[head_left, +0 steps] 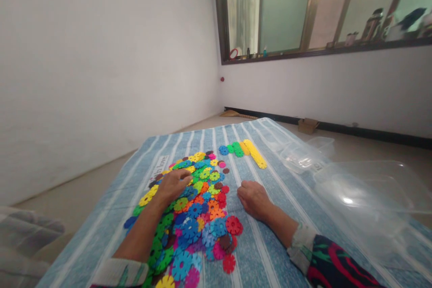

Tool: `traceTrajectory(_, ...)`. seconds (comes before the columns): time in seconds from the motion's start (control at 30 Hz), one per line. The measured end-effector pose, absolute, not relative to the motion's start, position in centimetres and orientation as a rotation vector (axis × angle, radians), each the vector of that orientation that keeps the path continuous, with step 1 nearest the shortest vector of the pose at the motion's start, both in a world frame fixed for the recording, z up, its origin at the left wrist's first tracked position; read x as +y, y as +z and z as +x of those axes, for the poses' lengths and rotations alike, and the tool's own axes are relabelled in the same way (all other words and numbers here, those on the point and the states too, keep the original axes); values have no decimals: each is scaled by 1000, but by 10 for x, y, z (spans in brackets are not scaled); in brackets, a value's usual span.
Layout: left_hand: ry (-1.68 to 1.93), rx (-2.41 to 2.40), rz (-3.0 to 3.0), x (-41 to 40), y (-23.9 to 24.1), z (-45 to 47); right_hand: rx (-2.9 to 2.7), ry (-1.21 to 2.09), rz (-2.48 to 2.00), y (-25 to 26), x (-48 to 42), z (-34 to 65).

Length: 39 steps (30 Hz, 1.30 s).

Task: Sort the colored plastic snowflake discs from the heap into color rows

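A heap of colourful notched plastic discs (195, 209) is spread over the striped cloth in front of me. My left hand (173, 184) lies over the heap's left side, its fingers bent down and drawn together among the discs. Whatever those fingertips hold is hidden. Beyond the heap's right edge, my right hand (254, 199) rests on the cloth, curled into a loose fist with nothing showing in it. Farther back, discs are laid in overlapping rows by colour: a long yellow row (255, 155), an orange one (243, 147), green ones (238, 149) and a blue disc (223, 150).
Clear plastic bins (364, 189) stand along the table's right side, with smaller clear containers (300, 155) behind them. A blue-and-white striped cloth (189, 139) covers the table. A cardboard box (308, 125) and a broom (232, 113) lie on the floor by the wall.
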<state>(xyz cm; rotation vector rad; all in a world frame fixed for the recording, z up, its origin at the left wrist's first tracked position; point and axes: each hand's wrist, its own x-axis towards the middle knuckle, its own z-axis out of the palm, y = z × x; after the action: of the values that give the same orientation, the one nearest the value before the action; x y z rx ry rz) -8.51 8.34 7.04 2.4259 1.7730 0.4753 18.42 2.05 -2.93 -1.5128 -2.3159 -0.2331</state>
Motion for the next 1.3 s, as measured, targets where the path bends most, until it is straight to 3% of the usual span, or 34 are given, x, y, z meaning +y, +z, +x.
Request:
traceTrajectory(0.47, 420, 1947, 2237, 31, 62, -122, -2308, -220, -1519, -28, 19, 186)
traceTrajectory(1.3, 431, 1986, 2325, 32, 37, -91, -2316, -198, -1552, -28, 15, 191)
